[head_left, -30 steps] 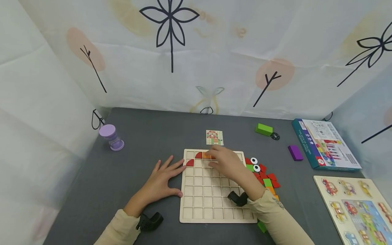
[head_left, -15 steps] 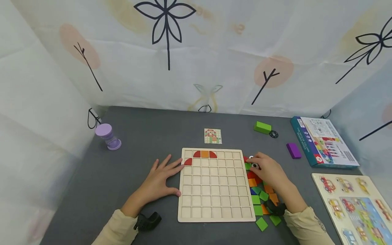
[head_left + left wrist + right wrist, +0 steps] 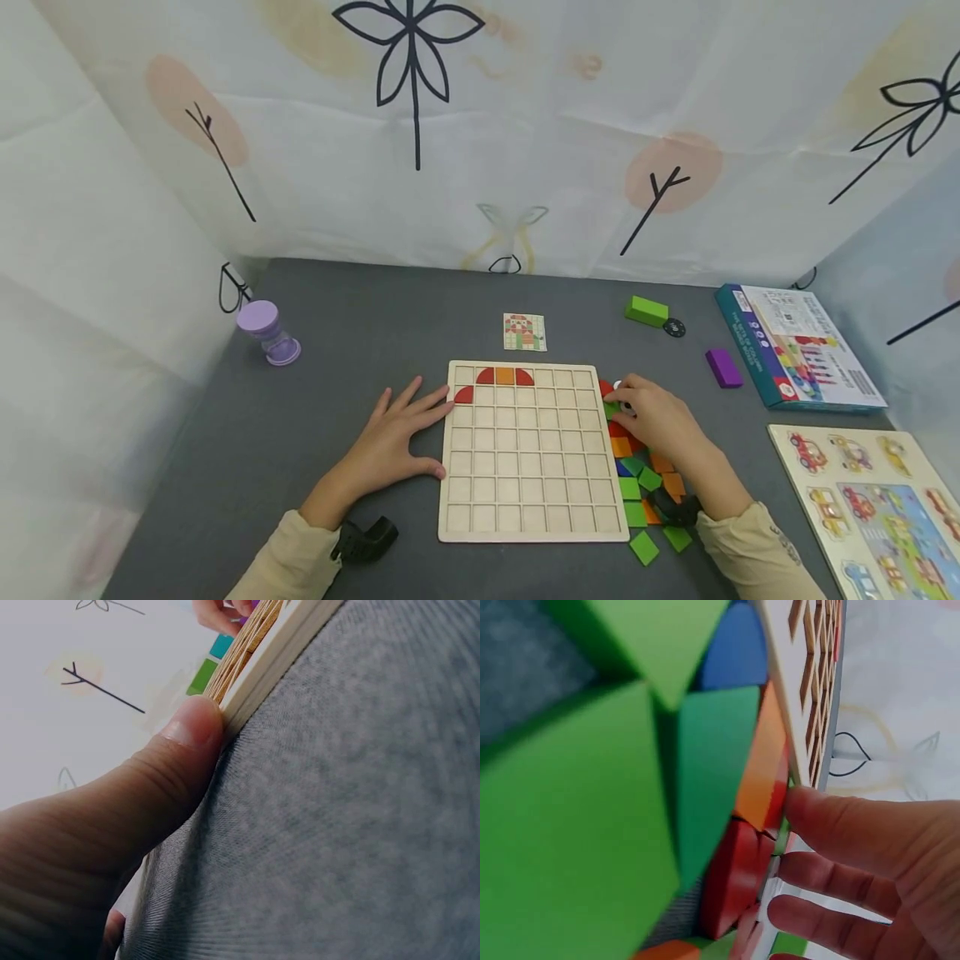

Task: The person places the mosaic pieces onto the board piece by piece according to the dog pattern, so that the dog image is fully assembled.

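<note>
A pale wooden grid board (image 3: 525, 467) lies on the dark table. In its upper cells sit red quarter-circle pieces (image 3: 463, 395) and an orange square (image 3: 505, 376). My left hand (image 3: 393, 442) is spread flat at the board's left side, its thumb touching the edge in the left wrist view. My right hand (image 3: 660, 421) reaches down to the loose pieces by the board's upper right edge, near a green piece (image 3: 611, 410) and partly covered round eye pieces. In the right wrist view its thumb and fingers are apart, with no piece clearly gripped.
Several green blocks (image 3: 632, 514) and orange blocks (image 3: 673, 483) lie loose along the board's right side. Behind the board is a pattern card (image 3: 524, 332). A purple sand timer (image 3: 270, 333), a boxed set (image 3: 806, 354) and a picture puzzle (image 3: 787, 454) stand around.
My right hand has left the board's top row, where an orange square and a red quarter-circle now show, and moved right to the loose pieces. My left hand stays put.
</note>
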`<state>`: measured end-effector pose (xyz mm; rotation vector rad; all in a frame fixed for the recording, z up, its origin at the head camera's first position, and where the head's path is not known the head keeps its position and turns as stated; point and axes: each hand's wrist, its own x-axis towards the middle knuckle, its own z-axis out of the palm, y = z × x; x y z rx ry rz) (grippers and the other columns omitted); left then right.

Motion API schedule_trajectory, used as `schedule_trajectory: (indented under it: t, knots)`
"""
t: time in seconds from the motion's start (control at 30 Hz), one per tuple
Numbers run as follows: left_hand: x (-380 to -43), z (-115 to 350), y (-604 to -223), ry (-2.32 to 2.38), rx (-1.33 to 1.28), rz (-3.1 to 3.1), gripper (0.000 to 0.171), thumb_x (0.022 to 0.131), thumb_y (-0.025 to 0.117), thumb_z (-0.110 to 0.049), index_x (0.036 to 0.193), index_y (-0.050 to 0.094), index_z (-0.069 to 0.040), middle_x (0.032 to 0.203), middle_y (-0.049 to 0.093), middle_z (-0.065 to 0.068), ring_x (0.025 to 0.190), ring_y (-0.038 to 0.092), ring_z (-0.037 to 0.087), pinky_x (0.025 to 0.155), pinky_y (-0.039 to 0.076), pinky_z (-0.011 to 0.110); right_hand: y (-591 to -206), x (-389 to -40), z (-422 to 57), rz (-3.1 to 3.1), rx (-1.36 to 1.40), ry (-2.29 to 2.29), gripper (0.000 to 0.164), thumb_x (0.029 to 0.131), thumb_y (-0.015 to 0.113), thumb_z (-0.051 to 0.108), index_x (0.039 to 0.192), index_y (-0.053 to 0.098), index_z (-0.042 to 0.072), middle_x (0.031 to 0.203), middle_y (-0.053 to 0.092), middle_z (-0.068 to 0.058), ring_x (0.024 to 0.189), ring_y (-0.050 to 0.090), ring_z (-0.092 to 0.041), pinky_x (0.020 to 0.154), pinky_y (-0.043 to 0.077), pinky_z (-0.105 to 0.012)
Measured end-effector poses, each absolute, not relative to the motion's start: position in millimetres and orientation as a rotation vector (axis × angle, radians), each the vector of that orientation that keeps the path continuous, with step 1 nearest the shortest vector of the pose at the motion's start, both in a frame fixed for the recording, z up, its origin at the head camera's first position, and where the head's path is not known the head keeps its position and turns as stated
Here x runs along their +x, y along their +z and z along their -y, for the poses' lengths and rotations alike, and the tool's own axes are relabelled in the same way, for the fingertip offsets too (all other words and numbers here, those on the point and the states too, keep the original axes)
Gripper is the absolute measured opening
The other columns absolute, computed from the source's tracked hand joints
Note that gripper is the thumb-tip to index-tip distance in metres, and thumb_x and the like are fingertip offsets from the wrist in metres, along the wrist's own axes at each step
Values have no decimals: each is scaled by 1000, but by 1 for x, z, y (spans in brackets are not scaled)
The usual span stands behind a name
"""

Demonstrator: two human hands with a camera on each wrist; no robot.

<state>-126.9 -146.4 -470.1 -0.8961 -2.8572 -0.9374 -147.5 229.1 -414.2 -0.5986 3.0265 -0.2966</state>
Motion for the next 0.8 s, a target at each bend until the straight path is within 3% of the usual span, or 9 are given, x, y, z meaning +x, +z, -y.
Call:
schedule_trajectory:
  t: [0.13, 0.47, 0.8]
  knots:
    - [-126, 147, -470, -943, -892, 2870, 92, 57, 67, -61, 136, 40, -22, 144, 29, -5, 135, 12, 30, 101, 1, 60, -413, -148, -227, -3004, -613, -262, 25, 73, 72, 15, 97, 68, 10, 89, 55, -1, 64, 46, -7, 51, 41, -20]
    - [-128, 146, -469, -928, -897, 2892, 93, 57, 66, -63, 136, 38, -24, 144, 28, -7, 136, 10, 27, 102, 0, 58, -404, -147, -216, -3036, -594, -197, 27, 71, 74, 19, 95, 64, 9, 88, 57, -2, 66, 50, -12, 56, 47, -29]
    - [-126, 145, -467, -933, -882, 2883, 91, 57, 69, -60, 135, 40, -23, 144, 30, -5, 135, 12, 29, 101, 2, 60, -393, -156, -124, -2981, -971, -267, 27, 72, 73, 25, 96, 67, 16, 89, 59, 5, 72, 55, -8, 61, 46, -25]
